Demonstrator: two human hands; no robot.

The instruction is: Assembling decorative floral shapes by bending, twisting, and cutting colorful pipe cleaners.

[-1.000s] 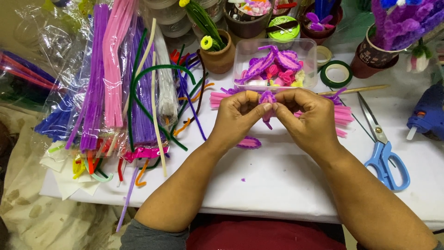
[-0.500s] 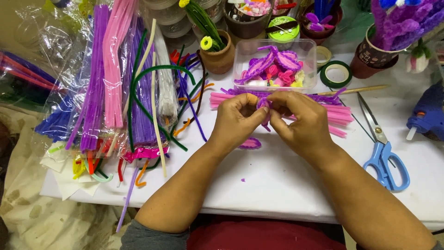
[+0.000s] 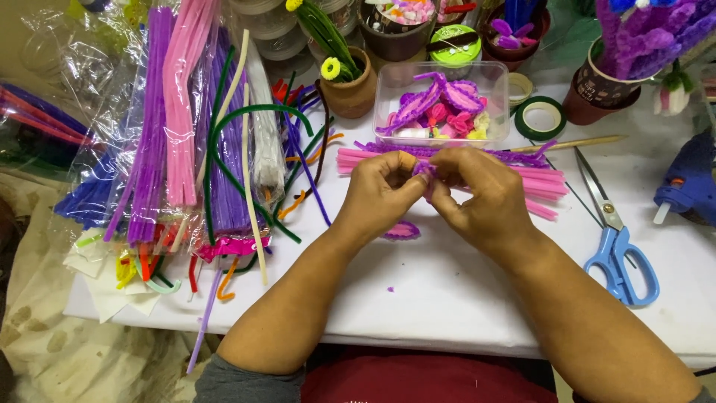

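On the white work table (image 3: pixel 462 283), which carries everything, the largest things lie along the left edge: long bundles of purple, pink, green and white chenille stems in clear plastic sleeves (image 3: pixel 179 142), spread flat so that every colour can be seen and pulled out. Toward the far edge stands a clear rectangular plastic box (image 3: pixel 388 97) with finished purple and pink petal shapes inside, kept together there so they do not scatter. A row of pink chenille stems (image 3: pixel 541 186) lies across the middle of the table, just behind the hands. Near the right edge rest the blue-handled scissors (image 3: pixel 615 246), with the blades pointing to the far side, and at the right edge itself lies a blue glue gun (image 3: pixel 690 183), both beside the working arm. In the middle, the left hand (image 3: pixel 377 194) and the right hand (image 3: pixel 485 198) meet with fingertips together, both pinched on a small purple chenille piece (image 3: pixel 425 169); it is held above the table between the two hands, mostly hidden by the fingers, probably so that it can be bent from both ends. On the table just under the left hand lies a small purple and pink petal loop (image 3: pixel 403 230), apart from the fingers.
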